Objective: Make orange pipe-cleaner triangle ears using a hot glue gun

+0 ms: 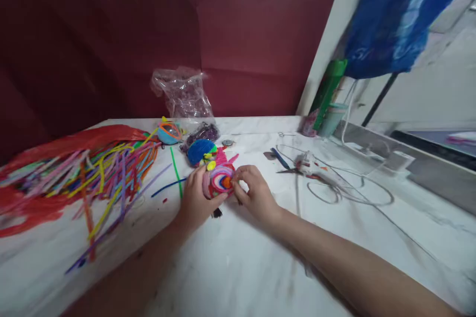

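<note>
A round craft piece [218,180] with pink, white, blue and orange rings sits between my hands, with pink points sticking out at its top. My left hand [196,195] is wrapped around its left side, thumb along the lower edge. At its right side, my right hand [254,189] has thumb and index finger pinched near the orange centre; whatever is between those fingertips is too small to tell. A yellow button-like disc [211,165] lies at the top edge. Just behind is a blue and green round piece [201,151].
Many coloured pipe cleaners [111,171] lie on red plastic [40,213] at the left. Clear plastic wrap [186,94] stands behind. To the right are pliers [281,158], a glue gun [316,168] with looping cable, and a pale green cup [332,119].
</note>
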Action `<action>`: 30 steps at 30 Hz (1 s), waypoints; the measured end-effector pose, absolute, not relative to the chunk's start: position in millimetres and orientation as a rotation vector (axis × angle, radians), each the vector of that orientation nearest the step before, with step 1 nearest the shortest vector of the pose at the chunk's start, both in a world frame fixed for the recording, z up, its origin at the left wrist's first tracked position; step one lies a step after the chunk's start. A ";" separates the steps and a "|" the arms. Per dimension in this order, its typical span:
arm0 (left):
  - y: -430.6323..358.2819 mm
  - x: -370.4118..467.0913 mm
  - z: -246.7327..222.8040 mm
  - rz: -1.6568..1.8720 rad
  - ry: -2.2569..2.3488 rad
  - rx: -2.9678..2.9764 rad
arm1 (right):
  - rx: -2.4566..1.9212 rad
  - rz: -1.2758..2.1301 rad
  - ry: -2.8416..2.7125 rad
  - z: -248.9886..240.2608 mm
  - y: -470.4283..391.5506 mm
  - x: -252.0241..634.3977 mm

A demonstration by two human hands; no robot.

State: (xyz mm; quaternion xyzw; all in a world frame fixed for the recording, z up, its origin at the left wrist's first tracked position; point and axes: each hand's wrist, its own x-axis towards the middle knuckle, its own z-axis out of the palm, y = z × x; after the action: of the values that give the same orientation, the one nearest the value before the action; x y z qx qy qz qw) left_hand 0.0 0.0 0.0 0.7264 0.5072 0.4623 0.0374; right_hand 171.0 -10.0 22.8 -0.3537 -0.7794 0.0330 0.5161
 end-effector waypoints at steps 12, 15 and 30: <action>-6.0 2.5 3.5 1.474 1.556 2.244 | -0.873 0.117 -1.860 23.5 -11.3 168.7; -6.6 3.1 4.9 1.479 1.552 2.249 | -0.877 0.124 -1.863 24.3 -12.1 168.2; -5.3 1.5 3.6 1.456 1.584 2.157 | -0.971 0.367 -1.696 27.1 -12.8 171.0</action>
State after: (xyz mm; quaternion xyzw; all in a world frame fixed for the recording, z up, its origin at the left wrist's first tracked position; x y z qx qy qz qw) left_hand 1.5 -5.3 3.6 0.7072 0.5193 0.4774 0.0472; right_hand 171.0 -12.8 27.1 -0.4092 -0.7149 0.1547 0.5454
